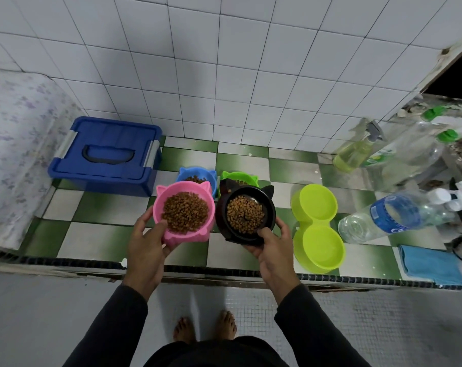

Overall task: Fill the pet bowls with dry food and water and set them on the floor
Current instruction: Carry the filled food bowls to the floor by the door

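Presently, my left hand [145,243] grips the round pink plastic cat-eared bowl [183,213] of brown kibble, my right hand [273,246] the glossy black one [244,214] beside it, both above the checkered counter [97,234].

Two filled bowls [183,210] side by side, two more behind [196,176], double dish [317,226] right, bin [105,154] left.

Dim, bluish light; soft focus, wide-angle bending at edges.
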The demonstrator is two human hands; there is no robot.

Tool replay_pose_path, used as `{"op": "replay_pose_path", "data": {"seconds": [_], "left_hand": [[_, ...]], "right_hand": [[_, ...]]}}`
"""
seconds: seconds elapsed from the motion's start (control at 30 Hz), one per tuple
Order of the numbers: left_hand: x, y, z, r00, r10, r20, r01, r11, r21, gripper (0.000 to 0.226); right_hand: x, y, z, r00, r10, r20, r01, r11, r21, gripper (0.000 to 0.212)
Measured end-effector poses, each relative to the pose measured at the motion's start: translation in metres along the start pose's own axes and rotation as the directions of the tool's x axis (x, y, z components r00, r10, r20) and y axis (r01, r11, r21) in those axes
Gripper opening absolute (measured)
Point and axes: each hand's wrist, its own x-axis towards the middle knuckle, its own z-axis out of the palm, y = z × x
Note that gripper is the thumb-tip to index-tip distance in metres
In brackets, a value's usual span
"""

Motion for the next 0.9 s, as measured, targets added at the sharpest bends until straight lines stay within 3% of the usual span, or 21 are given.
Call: {"op": "replay_pose_path", "data": {"seconds": [0.23,0.9], "left_hand": [[-0.010,0.015,0.008,0.997,0.077,-0.009,-0.077,0.997,-0.025,0.045],[-0.021,0.019,-0.020,0.991,0.086,-0.105,-0.100,0.985,-0.139,0.048]], "right_hand": [[-0.002,-0.016,0.010,0.998,-0.024,0.060,0.023,1.000,0.015,0.055],[-0.018,-0.018,0.044,0.986,-0.002,0.169,0.023,0.993,-0.119,0.054]]}}
